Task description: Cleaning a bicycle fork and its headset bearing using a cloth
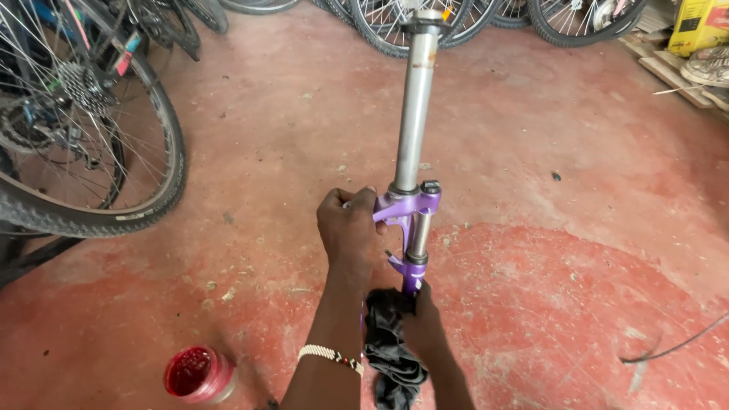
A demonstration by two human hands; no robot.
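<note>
Head view: purple bicycle fork, long grey steerer tube, upright.

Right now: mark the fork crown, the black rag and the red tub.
fork crown (410,203), head view, on the purple bridge below the steel tube.
black rag (389,345), head view, on its bunched middle.
red tub (194,372), head view, on the red contents.

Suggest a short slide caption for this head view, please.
Left hand grips a purple bike fork; right hand holds a black rag against it.
</note>
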